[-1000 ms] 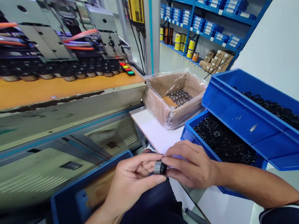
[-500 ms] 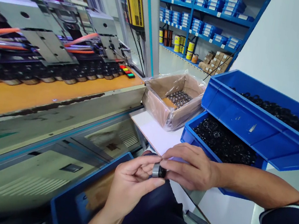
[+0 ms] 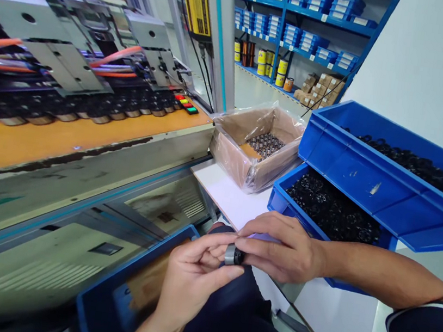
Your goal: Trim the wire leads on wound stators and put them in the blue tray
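A small ring-shaped part [image 3: 230, 254], grey metal on its left side and black on its right, is held up between both hands over my lap. My left hand [image 3: 194, 272] grips it between thumb and fingers from the left. From the right, the bent fingers of my right hand [image 3: 279, 248] close on the black side, their tips meeting my left fingertips. Where the right fingertips press is partly hidden. Behind my right hand stands a lower blue bin [image 3: 278, 201] of black plastic pieces.
An upper blue bin [image 3: 354, 157] with black pieces rests across the lower one. A plastic-lined carton [image 3: 231, 156] of metal rings stands on the white table [image 3: 219, 182]. A machine with an orange worktop [image 3: 135, 132] runs along the left. Another blue bin [image 3: 82, 306] sits below my left hand.
The hands and the ring-shaped part stay almost the same, with the ring turned very slightly. The camera view has shifted a little.
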A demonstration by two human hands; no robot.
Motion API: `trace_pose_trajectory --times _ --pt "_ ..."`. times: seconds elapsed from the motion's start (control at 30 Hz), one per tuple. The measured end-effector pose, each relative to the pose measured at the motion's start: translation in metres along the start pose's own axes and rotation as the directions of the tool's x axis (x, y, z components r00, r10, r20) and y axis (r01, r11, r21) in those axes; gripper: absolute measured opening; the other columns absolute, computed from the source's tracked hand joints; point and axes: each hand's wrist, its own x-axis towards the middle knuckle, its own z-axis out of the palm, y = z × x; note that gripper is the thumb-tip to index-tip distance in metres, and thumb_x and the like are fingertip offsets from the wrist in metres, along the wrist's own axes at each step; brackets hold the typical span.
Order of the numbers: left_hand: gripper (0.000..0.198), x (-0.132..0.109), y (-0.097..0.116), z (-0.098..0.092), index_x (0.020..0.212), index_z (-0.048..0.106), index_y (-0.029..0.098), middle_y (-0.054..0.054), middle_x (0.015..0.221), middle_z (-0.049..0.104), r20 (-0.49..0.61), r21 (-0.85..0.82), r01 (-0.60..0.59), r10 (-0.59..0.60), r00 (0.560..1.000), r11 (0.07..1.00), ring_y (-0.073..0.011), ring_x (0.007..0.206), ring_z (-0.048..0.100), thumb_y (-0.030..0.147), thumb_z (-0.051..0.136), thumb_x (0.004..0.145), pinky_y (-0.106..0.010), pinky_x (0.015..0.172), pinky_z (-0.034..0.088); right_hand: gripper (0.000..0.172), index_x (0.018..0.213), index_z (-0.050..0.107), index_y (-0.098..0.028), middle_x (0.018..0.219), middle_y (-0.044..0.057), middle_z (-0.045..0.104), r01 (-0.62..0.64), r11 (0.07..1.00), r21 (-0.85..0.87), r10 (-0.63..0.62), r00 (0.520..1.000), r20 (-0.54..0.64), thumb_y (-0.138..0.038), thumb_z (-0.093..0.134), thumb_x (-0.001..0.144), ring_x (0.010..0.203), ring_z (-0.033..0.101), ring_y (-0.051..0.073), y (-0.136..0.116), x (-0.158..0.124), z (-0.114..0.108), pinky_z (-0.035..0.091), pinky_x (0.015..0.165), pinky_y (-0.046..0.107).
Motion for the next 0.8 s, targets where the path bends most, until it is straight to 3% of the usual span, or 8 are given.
trace_pose_trajectory --times 0.4,0.67,0.8 --pt "0.043 -0.0006 -0.0001 -0.0009 0.099 0.083 0.028 -0.001 0.067 0.078 -0.009 0.041 0.007 -0.006 1.0 0.999 -0.0109 0.057 0.072 0.004 0.087 0.063 -0.014 0.062 0.059 0.015 0.099 0.066 -0.002 0.096 0.016 0.069 0.032 0.999 -0.014 -0.032 0.999 -0.005 -0.016 0.063 0.094 0.088 0.066 0.017 0.0 -0.0004 -0.0007 0.061 0.078 0.03" --pt "0.045 -0.0019 0.0007 -0.0086 0.096 0.083 0.03 -0.001 0.068 0.08 0.042 0.069 0.07 -0.073 0.996 0.995 -0.0148 0.06 0.076 0.006 0.091 0.058 -0.015 0.062 0.06 0.02 0.097 0.067 -0.003 0.084 0.01 0.064 0.064 0.996 -0.065 -0.065 0.998 -0.003 -0.022 0.062 0.096 0.079 0.061 0.016 -0.001 0.0005 -0.0028 0.059 0.072 0.027" --pt "0.044 -0.0045 -0.0051 -0.0017 0.095 0.083 0.027 -0.003 0.076 0.082 -0.033 0.06 0.037 -0.035 0.999 0.998 -0.018 0.067 0.078 0.009 0.093 0.056 -0.019 0.066 0.062 0.02 0.1 0.067 0.0 0.081 0.008 0.063 0.139 0.982 -0.13 -0.143 0.99 -0.016 -0.019 0.063 0.095 0.078 0.061 0.016 -0.0014 -0.0005 -0.0018 0.059 0.072 0.027"
